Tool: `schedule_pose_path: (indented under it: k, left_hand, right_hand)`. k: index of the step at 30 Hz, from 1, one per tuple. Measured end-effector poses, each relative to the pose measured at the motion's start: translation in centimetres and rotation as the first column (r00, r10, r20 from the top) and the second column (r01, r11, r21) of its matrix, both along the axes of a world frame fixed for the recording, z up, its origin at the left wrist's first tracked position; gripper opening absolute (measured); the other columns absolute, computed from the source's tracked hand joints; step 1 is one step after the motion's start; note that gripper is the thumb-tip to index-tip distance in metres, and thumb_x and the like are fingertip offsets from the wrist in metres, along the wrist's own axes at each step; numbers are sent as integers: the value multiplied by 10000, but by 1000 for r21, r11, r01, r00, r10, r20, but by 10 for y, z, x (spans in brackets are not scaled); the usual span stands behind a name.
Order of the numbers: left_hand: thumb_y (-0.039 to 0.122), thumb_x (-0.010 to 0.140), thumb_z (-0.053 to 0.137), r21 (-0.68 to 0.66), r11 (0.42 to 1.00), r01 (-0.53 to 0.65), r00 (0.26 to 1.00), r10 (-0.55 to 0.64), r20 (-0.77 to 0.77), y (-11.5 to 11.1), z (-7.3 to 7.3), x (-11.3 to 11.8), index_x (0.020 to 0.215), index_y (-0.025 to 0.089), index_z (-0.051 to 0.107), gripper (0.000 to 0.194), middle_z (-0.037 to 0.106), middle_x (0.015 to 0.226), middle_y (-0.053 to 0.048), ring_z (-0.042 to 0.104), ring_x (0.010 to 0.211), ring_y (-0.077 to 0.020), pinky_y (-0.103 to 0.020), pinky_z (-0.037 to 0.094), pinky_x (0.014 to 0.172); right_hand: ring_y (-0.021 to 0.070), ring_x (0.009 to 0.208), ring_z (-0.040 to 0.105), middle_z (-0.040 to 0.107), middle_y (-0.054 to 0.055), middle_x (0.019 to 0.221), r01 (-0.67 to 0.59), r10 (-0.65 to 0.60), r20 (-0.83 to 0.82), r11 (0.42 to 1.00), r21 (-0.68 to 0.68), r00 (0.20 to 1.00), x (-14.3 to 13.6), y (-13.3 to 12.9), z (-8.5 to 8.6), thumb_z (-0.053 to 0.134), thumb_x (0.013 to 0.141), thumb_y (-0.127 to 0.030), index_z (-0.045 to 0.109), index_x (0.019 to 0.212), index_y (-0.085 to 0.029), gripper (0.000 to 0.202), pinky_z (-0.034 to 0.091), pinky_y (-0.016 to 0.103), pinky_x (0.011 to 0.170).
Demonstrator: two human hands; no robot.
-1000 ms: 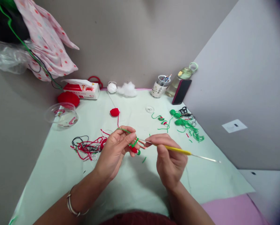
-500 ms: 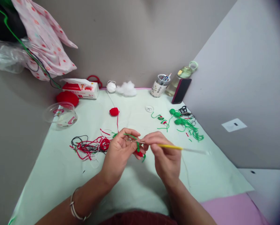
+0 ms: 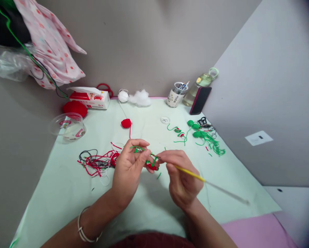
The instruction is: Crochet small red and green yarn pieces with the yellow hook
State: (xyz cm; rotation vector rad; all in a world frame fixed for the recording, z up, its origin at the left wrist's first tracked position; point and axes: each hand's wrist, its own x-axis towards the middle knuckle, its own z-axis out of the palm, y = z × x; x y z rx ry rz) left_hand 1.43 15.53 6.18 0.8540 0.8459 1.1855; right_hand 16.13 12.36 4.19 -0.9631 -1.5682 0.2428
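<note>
My left hand (image 3: pixel 130 168) is closed around a small red and green crochet piece (image 3: pixel 152 166), with green yarn (image 3: pixel 137 147) running over its fingers. Between finger and thumb, my right hand (image 3: pixel 184 177) grips a crochet hook (image 3: pixel 190 173) with a yellow handle and a long metal shaft. The hook's tip meets the green yarn at the piece; the exact stitch is too small to make out. A short green yarn scrap (image 3: pixel 158 176) lies on the table just below the piece.
Tangled red, black and white yarn (image 3: pixel 99 163) lies left of my hands. A red yarn ball (image 3: pixel 126 123), white stuffing (image 3: pixel 140 98), a pen cup (image 3: pixel 175 96) and a phone (image 3: pixel 201 100) are further back. Green yarn pieces (image 3: pixel 208 137) and black scissors (image 3: pixel 204 122) lie right.
The hook has tilted, its back end swinging down and to the right. The crochet piece has shifted slightly up and left, and my left thumb has moved up near the hook's tip.
</note>
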Motion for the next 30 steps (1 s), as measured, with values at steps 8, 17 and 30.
schedule_pose_path:
  k: [8,17,30]
  left_hand:
    - [333,862,884,-208,956,206,965,-164,205,3,2,-1,1059,187,685,316,667,772,36,653,640,-100,-188,540,566]
    - [301,868,879,-209,950,231,965,-196,175,14,2,-11,1013,184,700,258,614,649,64,605,555,-82,-164,443,495]
    - [291,841,861,-114,977,178,977,-162,140,6,-4,0,954,174,689,237,683,744,22,633,615,-106,-208,499,559]
  right_hand:
    - [207,944,776,779,60,1138,81,-86,46,991,104,995,-1,-1,-12,680,1006,-118,779,1294,-371,396,670,325,686]
    - [183,747,724,780,42,903,-159,100,-401,980,-119,911,5,6,3,611,1063,-234,801,1062,-256,191,619,345,651]
    - [198,817,778,835,68,967,-217,155,-329,963,-160,932,0,9,3,689,1028,-255,830,1052,-265,143,623,304,610]
